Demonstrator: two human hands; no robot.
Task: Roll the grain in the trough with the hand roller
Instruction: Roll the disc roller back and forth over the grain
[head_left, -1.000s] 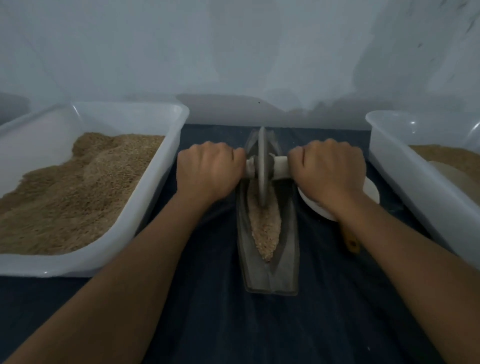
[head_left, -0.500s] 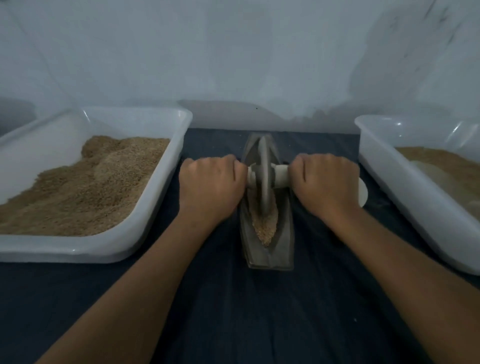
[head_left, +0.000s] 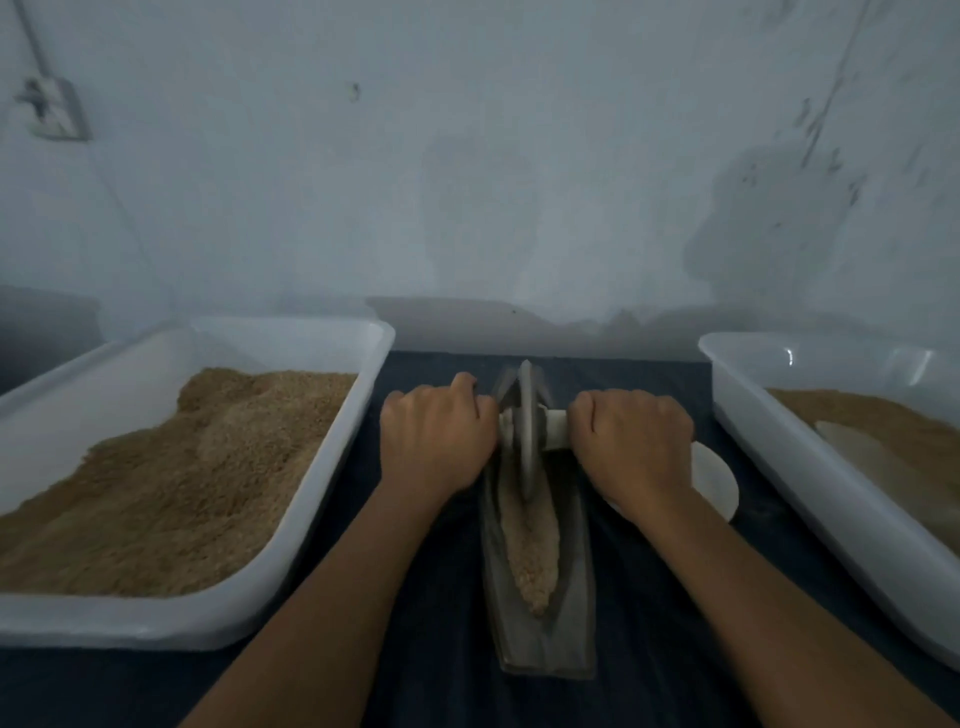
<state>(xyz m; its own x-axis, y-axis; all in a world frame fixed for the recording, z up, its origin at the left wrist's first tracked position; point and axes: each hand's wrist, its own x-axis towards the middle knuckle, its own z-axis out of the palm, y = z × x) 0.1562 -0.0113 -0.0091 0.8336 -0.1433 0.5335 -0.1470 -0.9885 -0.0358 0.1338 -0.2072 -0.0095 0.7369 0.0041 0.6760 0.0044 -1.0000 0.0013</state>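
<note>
- Your left hand (head_left: 434, 441) is closed in a fist on the left end of the hand roller (head_left: 527, 434); its grip is pressed tight around the handle, so that end is hidden inside it.
- Your right hand (head_left: 631, 447) is closed in the same way on the right end of the handle; a short pale piece of the handle shows between this grip and the disc.
- The disc of the hand roller stands upright on its edge between your two grips, and its lower rim sits in the trough (head_left: 571, 597).
- The trough is a dark, narrow, boat-shaped vessel. It lies on the desk (head_left: 426, 675) and runs from between your grips back toward your body.
- The grain (head_left: 530, 551) lies as a long strip in the groove of the trough, starting under the disc and ending on your side of both grips.
- Outside your left grip stands a white tray (head_left: 156, 623) with a big heap of brown grain inside.
- Outside your right grip stands a second white tray (head_left: 779, 452), also with brown grain in it.
- A white round dish (head_left: 714, 478) lies just beside your right grip, partly covered by the wrist.
- The desk is covered with dark blue cloth.
</note>
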